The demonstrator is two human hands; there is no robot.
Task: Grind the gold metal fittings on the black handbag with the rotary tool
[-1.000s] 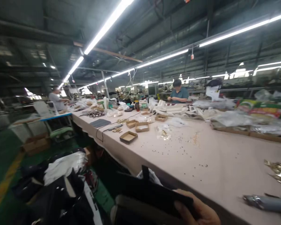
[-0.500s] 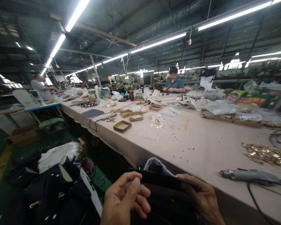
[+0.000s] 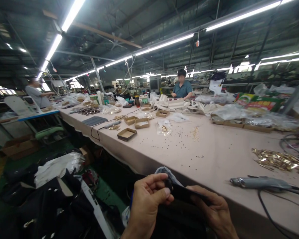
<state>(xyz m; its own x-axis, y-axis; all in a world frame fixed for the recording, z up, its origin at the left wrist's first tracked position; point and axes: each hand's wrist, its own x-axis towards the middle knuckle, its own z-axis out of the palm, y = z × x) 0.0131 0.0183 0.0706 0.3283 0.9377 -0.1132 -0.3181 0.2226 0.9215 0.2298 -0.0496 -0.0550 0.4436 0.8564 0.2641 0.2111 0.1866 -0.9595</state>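
My left hand (image 3: 146,202) is closed in a pinch on the near end of a black bag piece (image 3: 186,196), thumb pressed on its top edge. My right hand (image 3: 215,212) grips the same black piece from the right, fingers curled under it. Both hands are low at the front edge of a long table (image 3: 214,156) covered in pale cloth. A grey powered hand tool (image 3: 260,182) with a black cable lies on the table just right of my right hand. A heap of gold metal fittings (image 3: 276,159) sits behind it.
Small cardboard trays (image 3: 127,133), scattered tiny screws (image 3: 181,134) and plastic bags lie along the table. A person in a teal shirt (image 3: 181,88) works at the far side, another person (image 3: 36,94) at the far left. Black bags and white wrapping (image 3: 54,186) are piled on the floor at left.
The view has swung right and slightly down. My left hand came into view and closed on the black piece, then slid right along its top edge; my right hand keeps its grip.
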